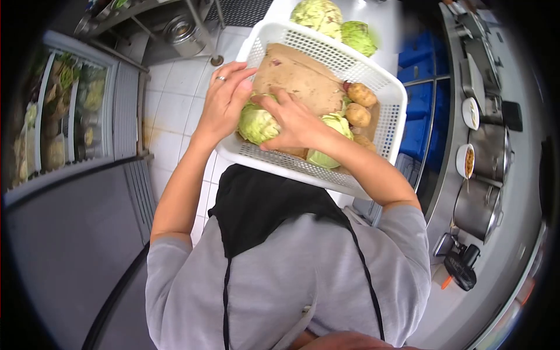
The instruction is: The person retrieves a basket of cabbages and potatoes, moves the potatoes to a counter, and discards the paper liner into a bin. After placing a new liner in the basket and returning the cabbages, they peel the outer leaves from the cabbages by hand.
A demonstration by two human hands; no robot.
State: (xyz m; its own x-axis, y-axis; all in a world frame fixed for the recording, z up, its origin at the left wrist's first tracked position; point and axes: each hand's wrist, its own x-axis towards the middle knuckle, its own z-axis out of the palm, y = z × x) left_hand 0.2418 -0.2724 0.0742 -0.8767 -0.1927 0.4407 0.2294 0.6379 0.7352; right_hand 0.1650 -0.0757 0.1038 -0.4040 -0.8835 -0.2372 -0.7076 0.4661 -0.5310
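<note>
A white plastic basket (396, 111) with perforated walls sits in front of me, its bottom lined with brown cardboard (303, 79). My right hand (294, 122) reaches across and wraps its fingers and thumb around a green cabbage (256, 123) in the near left corner. At the basket's left rim is my left hand (226, 102), fingers stretched out and thumb close to that same cabbage. Another pale green cabbage (326, 153) lies under my right wrist, partly covered by it. Several potatoes (357, 115) rest along the basket's right side.
Beyond the basket, a large cabbage (318, 17) and a smaller green one (358, 38) lie on a white surface. A glass-fronted fridge (64, 111) stands on the left. Steel pots (478, 207) and white bowls (465, 161) line the right counter, with blue crates (417, 122) beside it.
</note>
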